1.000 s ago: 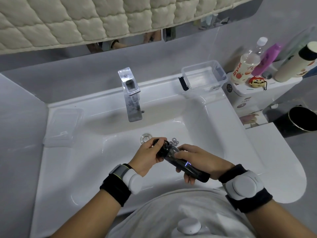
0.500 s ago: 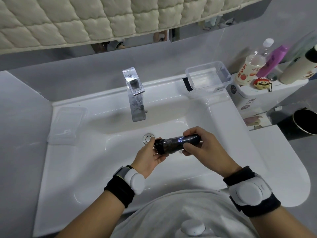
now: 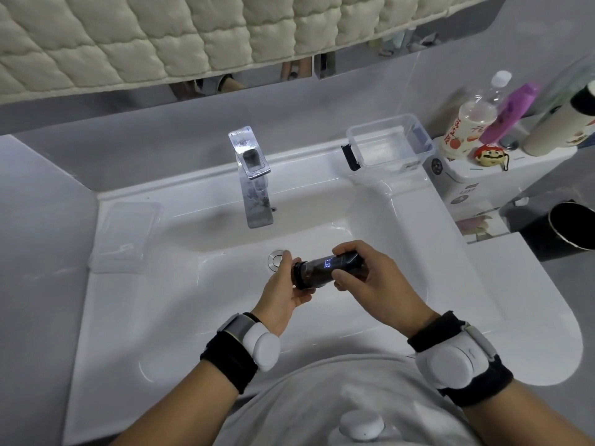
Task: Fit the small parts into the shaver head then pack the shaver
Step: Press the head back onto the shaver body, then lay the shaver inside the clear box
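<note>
White and glossy, the ceramic sink bench [image 3: 135, 317] fills most of the view, with the person's pale grey shirt at the bottom edge. Over the basin, near its round metal drain [image 3: 276, 259], both hands hold the dark cylindrical electric shaver [image 3: 326, 267] in the air. The right hand [image 3: 370, 278] grips the body, thumb below and fingers curled over the far end. The left hand [image 3: 283, 291] cups the head end, its fingers bent around the dark head; I cannot tell if it presses or turns something there. The long axis of the shaver lies nearly horizontal, head to the left and slightly toward the person, tail to the right, with the lit blue display facing up.

No loose small parts are visible, so I judge the fitting is almost finished or is being closed now; the head itself is mostly hidden. The packing is not yet done. Farther back stands the chrome square tap [image 3: 252, 175], and to its right the clear plastic box with a black clip [image 3: 386, 143], open and probably waiting for the shaver. Its clear flat lid [image 3: 125, 233] seems to lie on the left rim.
</note>
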Demonstrator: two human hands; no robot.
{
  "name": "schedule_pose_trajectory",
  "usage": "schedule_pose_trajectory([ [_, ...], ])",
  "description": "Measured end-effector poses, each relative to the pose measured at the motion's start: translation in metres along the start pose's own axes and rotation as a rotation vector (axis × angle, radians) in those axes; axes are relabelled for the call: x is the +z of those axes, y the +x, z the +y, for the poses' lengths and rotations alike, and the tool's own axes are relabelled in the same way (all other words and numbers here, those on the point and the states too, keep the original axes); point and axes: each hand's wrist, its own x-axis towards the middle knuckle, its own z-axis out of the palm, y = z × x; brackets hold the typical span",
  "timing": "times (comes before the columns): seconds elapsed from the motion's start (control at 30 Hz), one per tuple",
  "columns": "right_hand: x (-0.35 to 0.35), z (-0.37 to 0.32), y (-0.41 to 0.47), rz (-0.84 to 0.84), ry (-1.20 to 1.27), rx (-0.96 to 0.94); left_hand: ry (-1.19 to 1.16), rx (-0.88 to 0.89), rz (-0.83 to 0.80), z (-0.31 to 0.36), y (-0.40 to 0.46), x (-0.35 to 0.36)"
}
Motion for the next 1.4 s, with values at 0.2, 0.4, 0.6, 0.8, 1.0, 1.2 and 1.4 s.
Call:
schedule_pose_trajectory([
  [0.2,-0.006,0.008,0.002,-0.014,0.051,0.002,0.162,0.043,0.014,0.006,-0.004,0.009],
  [0.4,-0.028,0.014,0.011,-0.043,0.272,0.028,0.237,0.062,-0.041,0.026,-0.005,0.016],
  [0.6,-0.060,0.023,0.029,-0.149,0.290,0.092,0.196,0.126,-0.034,0.037,-0.001,0.021],
  [0.8,-0.110,0.041,0.076,0.080,0.100,0.166,0.255,0.193,0.068,0.043,0.009,0.033],
  [1.0,-0.163,0.061,0.151,0.472,-0.127,0.058,0.290,0.244,0.125,0.052,0.018,0.045],
  [1.2,-0.190,0.075,0.211,0.492,-0.202,0.132,0.274,0.267,0.144,0.060,0.019,0.050],
  [1.4,-0.196,0.085,0.236,0.519,-0.186,0.196,0.264,0.273,0.158,0.066,0.019,0.051],
])
